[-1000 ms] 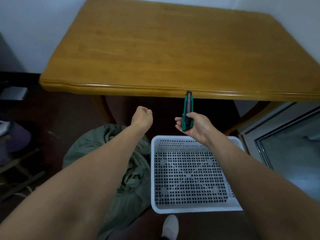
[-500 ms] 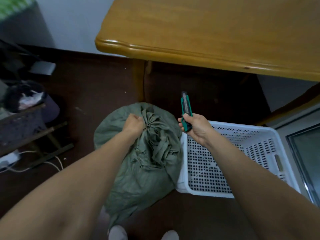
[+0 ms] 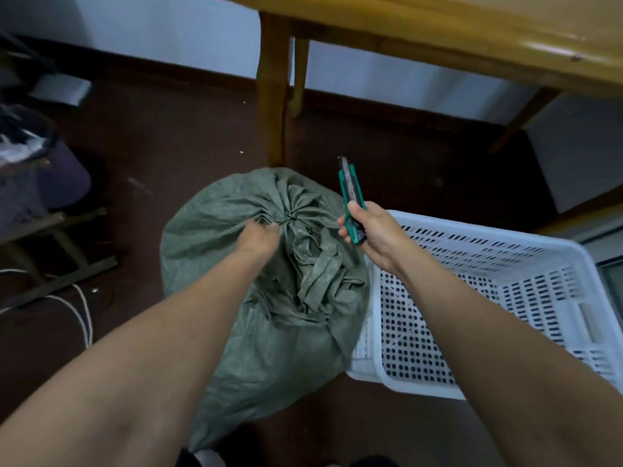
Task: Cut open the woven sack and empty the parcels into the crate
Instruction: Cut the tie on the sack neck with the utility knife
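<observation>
Two hands meet over the dull green woven sack (image 3: 236,298), a crumpled, rounded bundle on the dark floor (image 3: 168,146): the left hand (image 3: 259,232) pinches bunched cloth just left of its tied neck (image 3: 291,220). Just right of that neck, the right hand (image 3: 374,230) is curled round a green utility knife (image 3: 350,193), its long axis pointing up and away, so the knife must swing left to reach the tie. Farthest right, touching the sack, sits the white perforated plastic crate (image 3: 505,264).
</observation>
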